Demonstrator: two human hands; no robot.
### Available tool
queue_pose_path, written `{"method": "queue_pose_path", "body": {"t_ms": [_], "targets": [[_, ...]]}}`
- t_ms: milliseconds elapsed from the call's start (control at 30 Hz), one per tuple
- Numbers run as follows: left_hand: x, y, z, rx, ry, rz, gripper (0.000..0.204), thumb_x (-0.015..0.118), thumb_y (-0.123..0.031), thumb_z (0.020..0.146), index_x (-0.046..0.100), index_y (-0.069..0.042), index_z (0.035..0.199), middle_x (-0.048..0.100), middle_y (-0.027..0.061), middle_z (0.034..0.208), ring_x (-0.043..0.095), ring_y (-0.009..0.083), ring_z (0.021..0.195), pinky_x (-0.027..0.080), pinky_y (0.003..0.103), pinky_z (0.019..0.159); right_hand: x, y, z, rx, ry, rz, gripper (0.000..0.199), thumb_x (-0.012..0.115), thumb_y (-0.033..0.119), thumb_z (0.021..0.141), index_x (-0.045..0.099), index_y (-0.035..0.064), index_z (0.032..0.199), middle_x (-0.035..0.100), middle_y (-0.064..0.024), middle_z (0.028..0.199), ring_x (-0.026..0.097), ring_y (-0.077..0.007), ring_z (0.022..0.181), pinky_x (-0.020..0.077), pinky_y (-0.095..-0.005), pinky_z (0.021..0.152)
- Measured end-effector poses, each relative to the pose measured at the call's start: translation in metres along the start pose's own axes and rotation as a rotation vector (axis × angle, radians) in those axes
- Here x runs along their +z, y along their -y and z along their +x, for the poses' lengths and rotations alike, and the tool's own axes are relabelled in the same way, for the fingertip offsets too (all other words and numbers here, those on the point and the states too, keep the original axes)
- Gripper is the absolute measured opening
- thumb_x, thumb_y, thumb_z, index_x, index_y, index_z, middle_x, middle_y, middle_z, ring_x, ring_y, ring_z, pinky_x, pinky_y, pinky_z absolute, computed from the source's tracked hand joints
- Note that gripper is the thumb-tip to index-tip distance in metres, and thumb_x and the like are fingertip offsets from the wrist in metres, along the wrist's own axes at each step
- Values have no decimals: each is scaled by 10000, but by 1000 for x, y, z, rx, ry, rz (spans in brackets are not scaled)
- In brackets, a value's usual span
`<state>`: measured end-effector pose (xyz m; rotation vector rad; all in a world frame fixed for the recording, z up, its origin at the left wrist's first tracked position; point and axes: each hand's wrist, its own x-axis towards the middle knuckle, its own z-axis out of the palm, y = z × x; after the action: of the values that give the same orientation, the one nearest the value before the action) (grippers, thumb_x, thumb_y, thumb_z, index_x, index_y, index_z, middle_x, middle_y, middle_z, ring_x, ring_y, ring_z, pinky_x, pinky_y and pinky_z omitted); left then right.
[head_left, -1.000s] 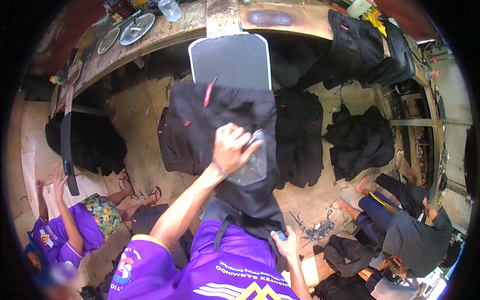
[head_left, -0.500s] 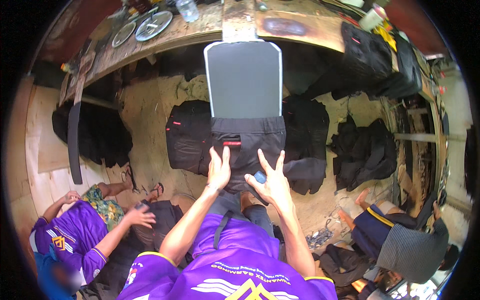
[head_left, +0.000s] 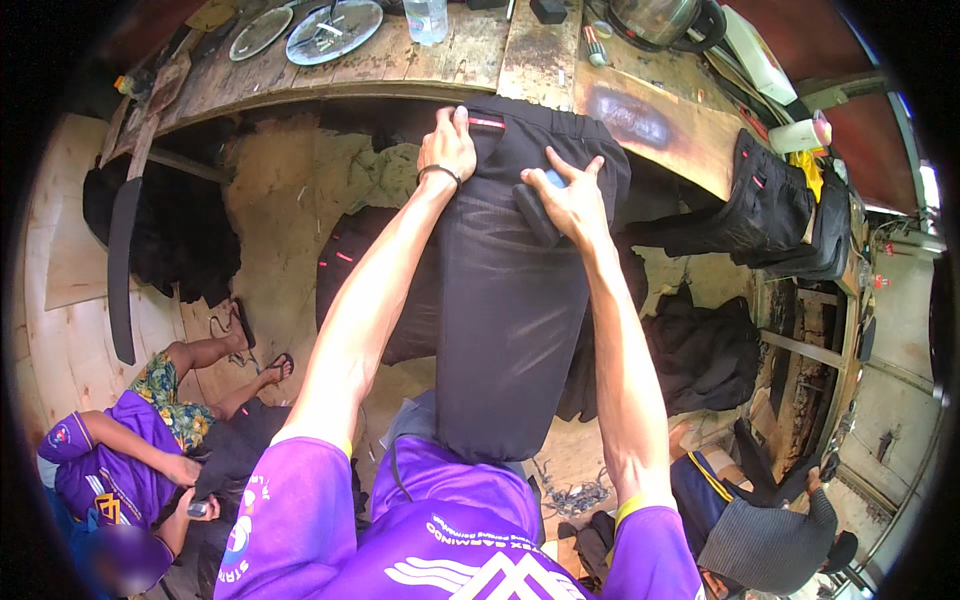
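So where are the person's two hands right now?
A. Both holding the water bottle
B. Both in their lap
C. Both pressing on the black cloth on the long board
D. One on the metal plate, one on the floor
C: the left hand and the right hand both lie flat on the black cloth stretched over the board, by the wooden bench.

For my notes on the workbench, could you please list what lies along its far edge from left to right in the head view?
Round metal plate → clear plastic bottle → small black block → metal kettle → white cup
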<state>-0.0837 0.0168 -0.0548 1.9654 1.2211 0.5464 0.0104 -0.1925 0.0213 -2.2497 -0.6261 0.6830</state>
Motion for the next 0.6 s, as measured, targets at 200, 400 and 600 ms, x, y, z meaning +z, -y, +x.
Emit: {"method": "queue_pose_path", "body": {"t_ms": [200,400,600], "targets": [[-16,-6,-61,713,-138,131,493,640,-405,1062,636,-45,1398,613,198,1409,576,377,1306,453,529,1094,-2,-39,1,-143,-70,366,602,732,433,989,668,116,1497,208,-394,1717,184,-378,1660,279,-481,1291],[-46,-56,-73,328,518,583,748,707,-702,921,753,15,1128,782,247,1022,773,369,1001,583,500,958,2,-48,0,-197,-104,605,639,688,374,1026,611,-60,1488,236,-359,1732,171,-333,1670,233,-411,1309],[-34,-56,-37,372,1037,301,599,696,-525,1007,753,58,1136,784,265,1045,764,342,999,577,464,891,0,-43,1,-163,-125,617,626,680,372,1026,623,-59,1476,231,-371,1727,215,-343,1656,257,-392,1300]]}}
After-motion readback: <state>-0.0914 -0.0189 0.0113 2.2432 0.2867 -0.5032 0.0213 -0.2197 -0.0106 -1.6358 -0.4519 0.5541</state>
